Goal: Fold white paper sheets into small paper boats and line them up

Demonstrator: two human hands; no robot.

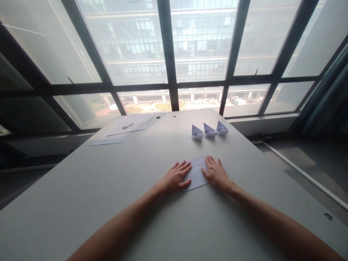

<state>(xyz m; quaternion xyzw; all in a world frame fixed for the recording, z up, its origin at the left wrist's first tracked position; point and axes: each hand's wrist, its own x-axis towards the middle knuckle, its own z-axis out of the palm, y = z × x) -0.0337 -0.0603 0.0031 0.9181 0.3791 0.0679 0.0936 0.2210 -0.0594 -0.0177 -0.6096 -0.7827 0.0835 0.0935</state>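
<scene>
A folded white sheet of paper (197,173) lies flat on the grey table (136,203) in front of me. My left hand (175,177) rests flat on its left edge, fingers stretched out. My right hand (216,173) lies flat on its right edge, fingers spread. Both palms press down and hold nothing. Beyond the sheet stand three small white paper boats (209,130) in a row.
At the far left of the table lie loose white sheets (127,127) with a white pen-like object (127,125) on top. Two small dark holes (166,116) sit near the far edge. Large windows rise behind; floor and a curtain are at the right.
</scene>
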